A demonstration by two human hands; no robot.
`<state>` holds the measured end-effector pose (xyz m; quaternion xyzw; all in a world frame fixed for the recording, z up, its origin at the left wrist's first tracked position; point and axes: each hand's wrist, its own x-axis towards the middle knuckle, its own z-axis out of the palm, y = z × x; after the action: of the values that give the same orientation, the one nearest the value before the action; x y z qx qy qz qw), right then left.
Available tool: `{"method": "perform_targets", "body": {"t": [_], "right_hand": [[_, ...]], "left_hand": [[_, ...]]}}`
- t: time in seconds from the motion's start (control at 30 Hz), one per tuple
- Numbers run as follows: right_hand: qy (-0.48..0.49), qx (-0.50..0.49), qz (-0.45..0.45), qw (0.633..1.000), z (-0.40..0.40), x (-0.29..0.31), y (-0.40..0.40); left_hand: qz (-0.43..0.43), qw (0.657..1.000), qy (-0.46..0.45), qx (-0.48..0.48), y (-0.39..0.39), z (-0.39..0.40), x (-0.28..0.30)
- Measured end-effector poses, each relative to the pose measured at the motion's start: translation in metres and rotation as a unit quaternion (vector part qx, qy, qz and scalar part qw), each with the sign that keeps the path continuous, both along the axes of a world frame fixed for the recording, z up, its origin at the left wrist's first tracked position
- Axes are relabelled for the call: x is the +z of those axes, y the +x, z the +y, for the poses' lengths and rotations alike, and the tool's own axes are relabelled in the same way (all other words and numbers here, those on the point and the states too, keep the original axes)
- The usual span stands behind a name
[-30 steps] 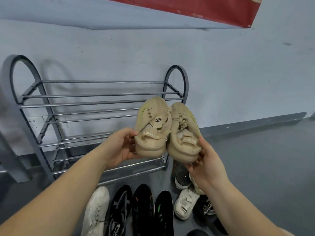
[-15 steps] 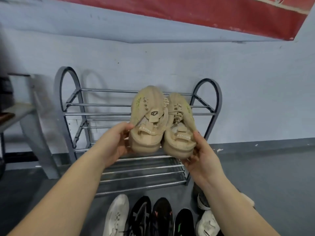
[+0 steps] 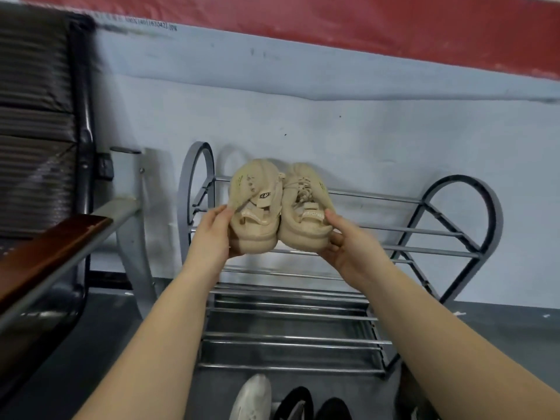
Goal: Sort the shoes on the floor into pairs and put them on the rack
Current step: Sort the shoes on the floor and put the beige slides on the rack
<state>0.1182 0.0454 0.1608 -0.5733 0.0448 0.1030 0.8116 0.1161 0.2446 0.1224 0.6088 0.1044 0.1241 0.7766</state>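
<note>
Beige shoes (image 3: 278, 207); grey rack (image 3: 333, 310); red wall stripe (image 3: 363, 25).

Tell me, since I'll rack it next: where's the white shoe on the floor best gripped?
Probably by the sides just behind the toe, coming down from above. Only the white shoe's front half shows, lying flat with its toe toward the rack; its heel is out of frame. A black shoe lies close on its right, so approach from the left.

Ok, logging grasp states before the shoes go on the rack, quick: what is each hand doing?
Left hand: grips the left beige knit sneaker by its heel.
Right hand: grips the right beige knit sneaker by its heel.
</note>
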Motion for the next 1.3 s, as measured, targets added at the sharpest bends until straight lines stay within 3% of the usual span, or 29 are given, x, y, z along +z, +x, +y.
{"method": "perform_targets", "body": {"t": [0.6, 0.73, 0.83, 0.93, 1.3], "right_hand": [[-0.108, 0.054, 0.017, 0.993, 0.028, -0.009, 0.053], [-0.152, 0.058, 0.014, 0.987, 0.027, -0.009, 0.057], [-0.188, 0.048, 0.002, 0.981, 0.028, -0.009, 0.059], [-0.226, 0.032, -0.019, 0.973, 0.028, -0.01, 0.056], [-0.432, 0.055, -0.086, 0.896, 0.031, -0.014, 0.047]], "left_hand": [[0.032, 0.989, 0.123, 0.073, 0.029, 0.018, -0.009], [0.027, 0.988, 0.149, 0.023, 0.023, 0.023, -0.012], [0.016, 0.972, 0.233, -0.029, 0.016, 0.027, -0.015], [-0.013, 0.965, 0.263, -0.023, 0.013, 0.029, -0.017], [-0.009, 0.951, 0.303, 0.068, 0.011, 0.013, -0.028]]}}
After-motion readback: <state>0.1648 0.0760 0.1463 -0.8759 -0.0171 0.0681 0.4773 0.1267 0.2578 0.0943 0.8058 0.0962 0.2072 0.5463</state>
